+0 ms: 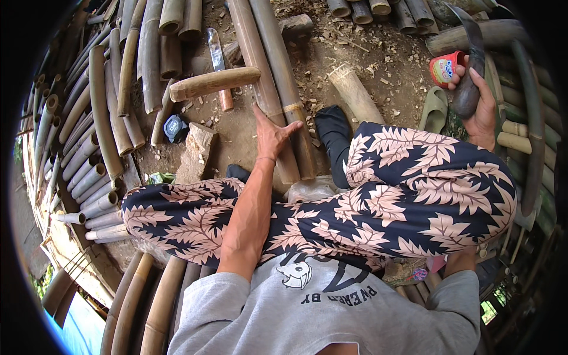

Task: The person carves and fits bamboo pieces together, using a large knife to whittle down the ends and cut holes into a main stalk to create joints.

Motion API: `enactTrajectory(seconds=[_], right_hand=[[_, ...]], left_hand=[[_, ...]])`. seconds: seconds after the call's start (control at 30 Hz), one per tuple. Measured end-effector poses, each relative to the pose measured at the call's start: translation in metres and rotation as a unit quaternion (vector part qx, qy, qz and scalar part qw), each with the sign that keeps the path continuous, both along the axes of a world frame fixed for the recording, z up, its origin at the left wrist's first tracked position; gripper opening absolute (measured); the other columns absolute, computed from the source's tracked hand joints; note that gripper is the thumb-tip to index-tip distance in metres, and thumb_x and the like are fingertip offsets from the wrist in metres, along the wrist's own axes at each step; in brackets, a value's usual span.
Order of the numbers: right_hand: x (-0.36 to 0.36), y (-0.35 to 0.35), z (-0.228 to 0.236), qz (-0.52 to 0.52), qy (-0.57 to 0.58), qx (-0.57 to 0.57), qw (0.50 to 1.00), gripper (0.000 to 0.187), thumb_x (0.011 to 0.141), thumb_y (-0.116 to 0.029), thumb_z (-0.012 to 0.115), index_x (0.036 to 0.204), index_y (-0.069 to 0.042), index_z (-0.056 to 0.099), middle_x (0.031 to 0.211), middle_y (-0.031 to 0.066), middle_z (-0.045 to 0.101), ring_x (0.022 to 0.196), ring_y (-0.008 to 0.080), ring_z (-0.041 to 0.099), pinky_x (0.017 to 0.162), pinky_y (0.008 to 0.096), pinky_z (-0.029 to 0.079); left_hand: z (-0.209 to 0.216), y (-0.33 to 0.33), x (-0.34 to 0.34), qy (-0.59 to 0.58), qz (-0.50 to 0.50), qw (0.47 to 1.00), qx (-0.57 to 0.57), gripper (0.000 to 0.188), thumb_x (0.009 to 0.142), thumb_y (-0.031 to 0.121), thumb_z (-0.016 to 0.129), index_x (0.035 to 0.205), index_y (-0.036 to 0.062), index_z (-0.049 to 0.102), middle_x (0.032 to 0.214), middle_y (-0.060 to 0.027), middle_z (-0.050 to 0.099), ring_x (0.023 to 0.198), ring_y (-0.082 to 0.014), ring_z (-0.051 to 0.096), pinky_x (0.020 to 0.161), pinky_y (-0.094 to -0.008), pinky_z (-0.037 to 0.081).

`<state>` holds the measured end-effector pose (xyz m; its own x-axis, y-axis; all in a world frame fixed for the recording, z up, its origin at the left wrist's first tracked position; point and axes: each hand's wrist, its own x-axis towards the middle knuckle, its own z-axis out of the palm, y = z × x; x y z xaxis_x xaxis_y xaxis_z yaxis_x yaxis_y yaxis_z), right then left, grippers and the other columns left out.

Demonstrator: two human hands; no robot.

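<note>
My left hand (273, 135) lies over two long bamboo poles (258, 56) on the ground ahead of me. Its thumb and index finger are spread wide; the other fingers are mostly hidden. At the right, my right hand (484, 106) is closed around the dark, thick handle of a machete (473, 36), whose curved blade points away from me. Beside those fingers is a red tub (445, 68) with a yellow and white label. A thick wooden stick (214, 83) lies left of the poles, across a knife (216, 50) with a wooden handle.
Bamboo lengths (106, 112) are stacked at the left, with more bamboo (509, 36) at the right. A tape measure (175, 128) and a wood block (197, 152) sit left of the poles. A cut bamboo piece (357, 94) and a green sandal (435, 110) lie right, among shavings.
</note>
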<state>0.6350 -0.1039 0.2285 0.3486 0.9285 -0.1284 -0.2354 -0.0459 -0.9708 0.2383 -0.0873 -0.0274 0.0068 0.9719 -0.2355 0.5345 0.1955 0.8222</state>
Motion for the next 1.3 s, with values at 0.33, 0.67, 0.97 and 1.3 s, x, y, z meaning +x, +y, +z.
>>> enactTrajectory(seconds=[0.33,0.67,0.97,1.3], right_hand=[[-0.046,0.004,0.009,-0.059,-0.041,-0.023,0.997,0.040,0.099,-0.027,0.055,0.131,-0.003,0.053,0.092,0.0077,0.063,0.070,0.0159,0.060,0.065,0.0325,0.055],[-0.095,0.101,-0.011,0.144,-0.087,-0.114,0.979,0.045,0.101,-0.021,0.053,0.142,-0.003,0.048,0.068,0.0039,0.056,0.054,0.0124,0.055,0.052,0.0275,0.049],[-0.110,0.189,-0.060,0.210,-0.095,-0.197,0.953,0.037,0.101,-0.015,0.051,0.135,0.000,0.052,0.067,0.0034,0.057,0.054,0.0129,0.056,0.053,0.0285,0.049],[-0.114,0.248,-0.094,0.296,-0.169,-0.241,0.909,0.039,0.097,-0.014,0.053,0.133,0.001,0.055,0.073,0.0042,0.063,0.061,0.0101,0.059,0.057,0.0265,0.049]], left_hand=[[0.011,-0.004,-0.015,0.004,0.004,1.000,-0.020,0.139,0.058,0.044,0.095,0.151,-0.0096,0.006,0.146,-0.0422,0.032,0.138,-0.0508,0.036,0.115,-0.0465,0.035],[0.073,0.039,-0.030,0.001,0.027,0.999,-0.033,0.137,0.061,0.044,0.093,0.153,-0.0062,0.005,0.149,-0.0391,0.031,0.139,-0.0491,0.036,0.115,-0.0452,0.035],[0.084,0.093,-0.011,-0.007,0.023,0.996,-0.087,0.136,0.061,0.043,0.094,0.153,-0.0073,0.007,0.151,-0.0366,0.029,0.140,-0.0459,0.035,0.116,-0.0441,0.034],[0.066,0.123,0.000,0.024,0.026,0.993,-0.114,0.141,0.058,0.044,0.095,0.153,-0.0062,0.004,0.150,-0.0380,0.030,0.140,-0.0464,0.037,0.114,-0.0455,0.035]])
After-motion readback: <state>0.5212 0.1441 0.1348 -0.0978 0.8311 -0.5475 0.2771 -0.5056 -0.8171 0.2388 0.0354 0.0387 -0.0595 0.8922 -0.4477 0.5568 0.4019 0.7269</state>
